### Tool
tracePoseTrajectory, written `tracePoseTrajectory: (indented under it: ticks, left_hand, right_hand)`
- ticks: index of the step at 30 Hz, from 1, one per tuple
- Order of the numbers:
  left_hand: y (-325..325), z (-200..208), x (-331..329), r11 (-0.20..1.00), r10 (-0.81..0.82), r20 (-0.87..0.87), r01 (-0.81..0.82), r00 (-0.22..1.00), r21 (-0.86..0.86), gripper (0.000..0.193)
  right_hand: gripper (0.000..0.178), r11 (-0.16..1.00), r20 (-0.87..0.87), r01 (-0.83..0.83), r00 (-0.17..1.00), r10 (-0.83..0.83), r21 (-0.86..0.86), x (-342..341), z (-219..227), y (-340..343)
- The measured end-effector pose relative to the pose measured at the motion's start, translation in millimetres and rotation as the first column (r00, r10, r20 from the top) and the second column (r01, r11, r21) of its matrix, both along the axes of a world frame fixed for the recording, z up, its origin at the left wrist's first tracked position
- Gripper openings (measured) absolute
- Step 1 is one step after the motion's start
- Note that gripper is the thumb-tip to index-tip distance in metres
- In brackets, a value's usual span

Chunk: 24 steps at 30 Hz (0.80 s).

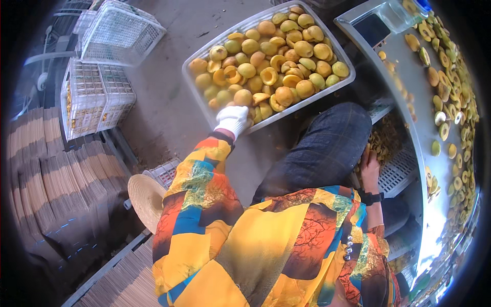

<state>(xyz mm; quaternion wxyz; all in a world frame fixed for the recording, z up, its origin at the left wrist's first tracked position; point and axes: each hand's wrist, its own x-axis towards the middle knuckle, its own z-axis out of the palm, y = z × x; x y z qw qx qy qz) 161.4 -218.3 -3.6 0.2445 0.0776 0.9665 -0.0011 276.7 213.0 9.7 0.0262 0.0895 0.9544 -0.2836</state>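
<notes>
A pale plastic crate [190,83] full of whole and halved yellow peaches [268,75] sits in front of me. My left hand [233,121], in a white knitted glove, is closed at the crate's near left corner, apparently gripping its rim. The fingertips are hidden, and a peach [243,97] lies right beside the knuckles. My bare right hand [370,168] hangs low by my knee, fingers loosely stretched and partly hidden. Nothing shows in it. It is next to brownish scraps [387,137] under the table.
At right, a curved metal table [404,77] carries many cut peach pieces [444,92]. A white slotted basket [399,176] sits beneath it. To the left are white crates [97,97], stacked flat cardboard [71,179] and a straw hat [144,200].
</notes>
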Motion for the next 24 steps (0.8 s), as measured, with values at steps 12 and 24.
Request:
tracePoseTrajectory:
  ticks: [12, 24]
  left_hand:
    - [-4, -1, -12, 0.927, 0.367, -0.103, -0.354, 0.925, 0.123, 0.044]
    - [-59, 7, -61, 0.959, 0.279, 0.088, -0.272, 0.956, -0.084, 0.039]
  right_hand:
    - [0.021, 0.996, 0.022, -0.064, 0.998, 0.063, 0.063, 9, 0, 3]
    - [0.023, 0.999, 0.128, 0.003, 0.992, -0.01, 0.053, 1, 2, 4]
